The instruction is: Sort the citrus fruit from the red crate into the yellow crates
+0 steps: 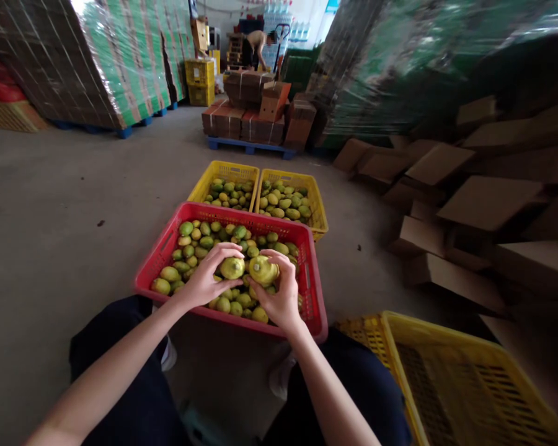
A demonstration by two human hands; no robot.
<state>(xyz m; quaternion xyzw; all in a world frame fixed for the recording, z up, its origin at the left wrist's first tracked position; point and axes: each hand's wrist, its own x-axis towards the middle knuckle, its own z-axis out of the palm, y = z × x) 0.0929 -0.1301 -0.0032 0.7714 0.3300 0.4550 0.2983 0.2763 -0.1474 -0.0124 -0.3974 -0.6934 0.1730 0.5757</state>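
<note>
My left hand (212, 276) is closed around a yellow-green lemon (232, 267), thumb below and fingers above. In my right hand (281, 291) is a second, yellower lemon (261, 271), pinched between thumb and fingers with its stem end towards me. The two lemons are side by side with a small gap between them. Both hands are over a red plastic crate (317, 291), which holds many loose green and yellow lemons (170, 274).
Two yellow crates (323, 201) of lemons stand just behind the red one. A yellow crate (446, 334) is by my right knee. Cardboard boxes (490, 201) lie piled at right. Farther off are a loaded blue pallet (248, 147), wrapped stacks (125, 62) and a bending person (256, 46).
</note>
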